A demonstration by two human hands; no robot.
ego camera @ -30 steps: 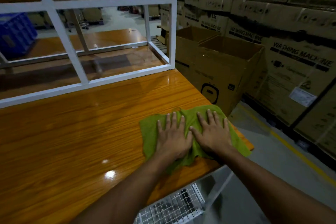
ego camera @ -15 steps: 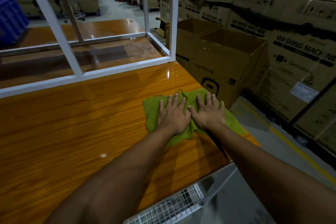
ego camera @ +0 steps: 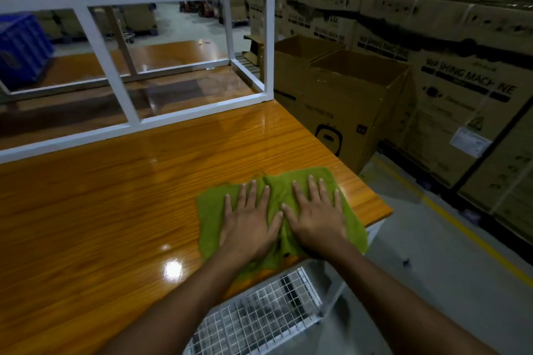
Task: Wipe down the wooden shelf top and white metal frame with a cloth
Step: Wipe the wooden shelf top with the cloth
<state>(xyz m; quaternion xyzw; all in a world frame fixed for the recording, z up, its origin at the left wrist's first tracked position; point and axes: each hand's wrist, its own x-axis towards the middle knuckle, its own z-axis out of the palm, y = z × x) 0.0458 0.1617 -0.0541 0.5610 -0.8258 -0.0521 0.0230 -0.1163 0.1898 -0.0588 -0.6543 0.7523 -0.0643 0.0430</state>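
**Both palms flat, working the near right corner**

Left hand (ego camera: 248,225) and right hand (ego camera: 315,216) press the green cloth (ego camera: 212,210) down, fingers spread, on the shelf top (ego camera: 115,210). Since half a second ago, the cloth has slid back to the near edge. By the look of it, the left stretch and the white frame (ego camera: 202,111) still wait.

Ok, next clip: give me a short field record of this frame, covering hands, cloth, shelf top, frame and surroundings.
left hand: flat, fingers spread, pressing on the green cloth
right hand: flat beside the left, pressing the same cloth
cloth position: spread near the right front corner of the wooden shelf top, near edge hanging over the front
shelf top: glossy, with light glare near the front
white metal frame: stands on the far part of the top, apart from hands and cloth
surroundings: open cardboard boxes to the right; white wire grid below the front edge
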